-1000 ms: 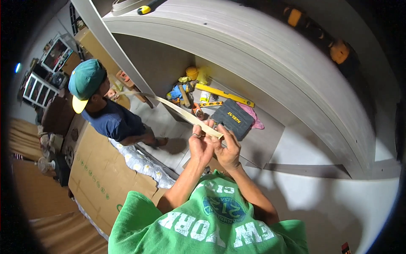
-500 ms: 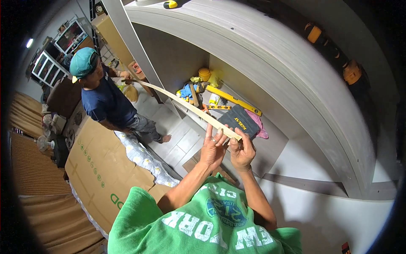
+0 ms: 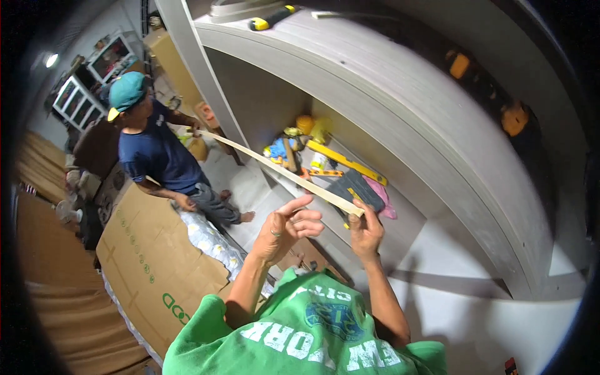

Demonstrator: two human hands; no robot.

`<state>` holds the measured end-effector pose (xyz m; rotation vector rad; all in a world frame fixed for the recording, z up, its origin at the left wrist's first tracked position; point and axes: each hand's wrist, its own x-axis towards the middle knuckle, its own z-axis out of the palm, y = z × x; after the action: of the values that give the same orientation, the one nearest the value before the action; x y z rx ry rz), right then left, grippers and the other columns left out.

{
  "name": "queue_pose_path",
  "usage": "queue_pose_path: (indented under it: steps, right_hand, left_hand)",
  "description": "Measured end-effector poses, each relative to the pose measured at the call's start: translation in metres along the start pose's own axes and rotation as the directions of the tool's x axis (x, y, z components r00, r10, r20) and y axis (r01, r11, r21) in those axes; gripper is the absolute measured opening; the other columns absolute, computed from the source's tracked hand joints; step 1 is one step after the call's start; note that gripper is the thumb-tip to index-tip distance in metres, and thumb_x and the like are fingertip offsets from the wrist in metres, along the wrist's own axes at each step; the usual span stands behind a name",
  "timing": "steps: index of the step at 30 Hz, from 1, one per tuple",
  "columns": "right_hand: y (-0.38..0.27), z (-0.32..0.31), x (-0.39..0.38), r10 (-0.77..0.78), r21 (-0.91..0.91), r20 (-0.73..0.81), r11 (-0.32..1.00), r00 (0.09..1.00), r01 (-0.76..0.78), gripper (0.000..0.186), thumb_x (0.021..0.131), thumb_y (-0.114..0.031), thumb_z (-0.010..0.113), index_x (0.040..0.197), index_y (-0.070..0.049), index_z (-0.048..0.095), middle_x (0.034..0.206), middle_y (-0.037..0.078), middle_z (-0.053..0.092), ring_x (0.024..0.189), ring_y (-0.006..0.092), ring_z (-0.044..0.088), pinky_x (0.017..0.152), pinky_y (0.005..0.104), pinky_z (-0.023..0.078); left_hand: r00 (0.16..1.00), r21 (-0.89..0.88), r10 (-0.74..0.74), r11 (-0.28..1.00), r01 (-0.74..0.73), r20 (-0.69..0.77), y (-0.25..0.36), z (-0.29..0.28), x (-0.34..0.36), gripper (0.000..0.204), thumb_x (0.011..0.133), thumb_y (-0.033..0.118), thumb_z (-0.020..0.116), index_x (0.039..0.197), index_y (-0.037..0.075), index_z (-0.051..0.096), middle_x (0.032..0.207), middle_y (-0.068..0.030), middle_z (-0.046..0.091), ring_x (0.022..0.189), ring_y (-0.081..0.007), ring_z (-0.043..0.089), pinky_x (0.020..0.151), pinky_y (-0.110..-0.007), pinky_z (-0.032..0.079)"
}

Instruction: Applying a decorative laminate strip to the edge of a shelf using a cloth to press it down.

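Note:
A long, thin, pale strip [image 3: 275, 166], looking like edge banding or a flexible wood strip, slants across the middle. My right hand [image 3: 367, 234] pinches its near end between thumb and fingers. Just below the strip, my left hand [image 3: 282, 234] is held apart from it, fingers stretched out and holding nothing. At the strip's far end, a co-worker [image 3: 164, 150] in a dark blue shirt and teal cap grips it with one hand. Behind the near end lies a dark, flat case [image 3: 361, 187] on the cabinet floor.
A grey cabinet's curved panel [image 3: 406, 103] arches over the right side. Inside lie a yellow spirit level [image 3: 347, 161] and several tools. A yellow-black handled tool [image 3: 272, 19] and orange-black power tools [image 3: 460, 64] sit on top. Cardboard [image 3: 147, 250] lies at left.
My left hand has let go of the strip and moved left and down, its fingers opening. The strip's near end has shifted slightly down, and the co-worker's end has lowered somewhat.

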<state>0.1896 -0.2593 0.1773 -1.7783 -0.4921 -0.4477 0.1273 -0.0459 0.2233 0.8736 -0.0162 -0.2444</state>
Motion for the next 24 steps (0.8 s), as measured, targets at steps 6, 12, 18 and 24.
queue_pose_path:
  steps: [6,12,18,24]
  right_hand:
    - [-0.009,-0.015,-0.004,0.188,-0.055,0.004,0.981,0.982,-0.188,0.025,0.089,-0.008,0.062,0.113,-0.002,0.062,0.106,0.012,0.064,0.098,0.0254,0.062,0.085,0.0353,0.049]
    - [0.018,-0.007,-0.024,-0.035,-0.197,0.023,0.98,0.999,0.038,0.03,0.087,-0.016,0.067,0.115,-0.006,0.062,0.102,0.013,0.065,0.093,0.0294,0.063,0.082,0.0383,0.049]
    - [-0.019,-0.011,-0.012,-0.035,-0.185,0.076,0.982,0.996,0.049,0.029,0.088,-0.023,0.067,0.113,-0.008,0.064,0.095,0.011,0.066,0.083,0.0255,0.063,0.077,0.0353,0.049]
    - [-0.024,-0.015,-0.008,-0.046,-0.107,0.031,0.993,0.998,0.049,0.031,0.083,-0.013,0.073,0.113,-0.009,0.065,0.083,0.007,0.062,0.071,0.0193,0.058,0.069,0.0308,0.048]
  left_hand:
    - [0.737,-0.522,0.337,0.853,0.026,0.586,0.053,0.047,0.046,0.138,0.052,0.085,0.063,0.152,0.003,0.014,0.134,-0.0206,0.048,0.12,-0.0355,0.053,0.1,-0.048,0.045]
    - [0.764,-0.096,0.335,0.935,-0.341,0.551,0.128,0.091,0.056,0.127,0.057,0.08,0.067,0.147,0.0,0.026,0.124,-0.0217,0.054,0.108,-0.0359,0.061,0.087,-0.046,0.055]
    - [-0.107,0.457,0.813,-0.425,-0.781,0.573,0.251,0.192,0.101,0.113,0.065,0.06,0.081,0.146,0.001,0.03,0.13,-0.0178,0.048,0.122,-0.0289,0.049,0.102,-0.044,0.041]
    - [-0.424,0.426,0.572,-0.815,-0.393,0.703,0.312,0.276,0.142,0.095,0.073,0.043,0.081,0.146,0.009,0.031,0.138,-0.0174,0.045,0.126,-0.0286,0.047,0.102,-0.049,0.042]
